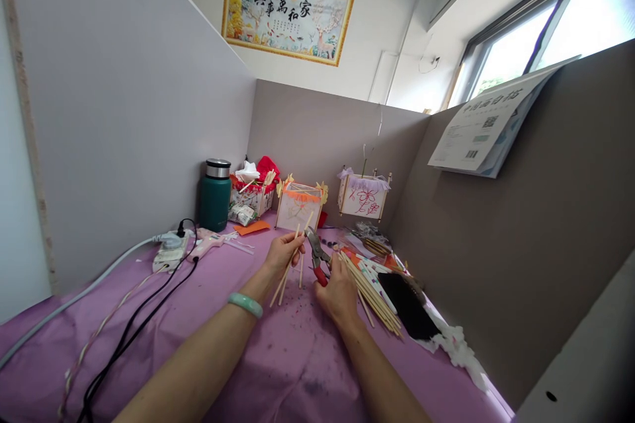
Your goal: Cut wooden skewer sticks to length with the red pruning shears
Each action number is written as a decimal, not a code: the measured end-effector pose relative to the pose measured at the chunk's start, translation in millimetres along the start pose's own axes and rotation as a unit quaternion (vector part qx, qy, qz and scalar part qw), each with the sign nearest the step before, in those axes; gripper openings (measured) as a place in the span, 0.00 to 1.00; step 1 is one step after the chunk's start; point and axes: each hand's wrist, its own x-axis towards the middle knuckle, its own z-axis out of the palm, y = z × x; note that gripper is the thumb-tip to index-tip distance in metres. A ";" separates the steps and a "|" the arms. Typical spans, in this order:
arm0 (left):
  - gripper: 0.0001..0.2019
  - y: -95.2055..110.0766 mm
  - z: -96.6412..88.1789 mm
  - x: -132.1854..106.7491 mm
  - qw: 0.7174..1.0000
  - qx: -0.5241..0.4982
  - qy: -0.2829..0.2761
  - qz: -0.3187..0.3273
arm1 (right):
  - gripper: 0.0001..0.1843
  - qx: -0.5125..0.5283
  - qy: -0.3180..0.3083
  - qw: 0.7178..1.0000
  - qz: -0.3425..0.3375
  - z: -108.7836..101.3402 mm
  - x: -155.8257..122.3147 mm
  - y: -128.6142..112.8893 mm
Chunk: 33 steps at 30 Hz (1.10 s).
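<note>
My left hand (284,252), with a pale green bangle (245,305) on its wrist, is closed on a few thin wooden sticks (282,287) that slant through the fingers. Close to its right, my right hand (339,292) grips pliers-like cutters (318,255) by their red handle. The metal jaws point up and left, by the upper ends of the sticks; whether they touch the wood I cannot tell. Beside my right hand lies a bundle of longer wooden sticks (376,301) on the purple tablecloth (278,370).
Behind stand a green bottle (214,197) and decorated paper lanterns (299,208); another lantern (364,200) hangs at the right. A pink glue gun (207,243), power strip (169,254) and cables are left. At right are markers (376,283), a black phone-like slab (407,306) and crumpled tissue (459,346). Partition walls surround the table.
</note>
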 end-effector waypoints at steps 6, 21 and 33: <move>0.16 1.5 2.2 -1.2 0.999 0.010 -0.030 -0.007 | 0.37 -0.020 0.038 0.995 0.086 -1.2 7.1 10.4; 0.20 18.6 3.9 -6.4 0.991 -0.072 -0.097 0.053 | 0.34 0.028 0.052 0.998 0.037 1.6 5.3 18.9; 0.13 17.1 6.3 -9.0 0.983 -0.054 -0.174 0.028 | 0.34 0.034 0.036 0.998 0.045 1.2 4.2 18.5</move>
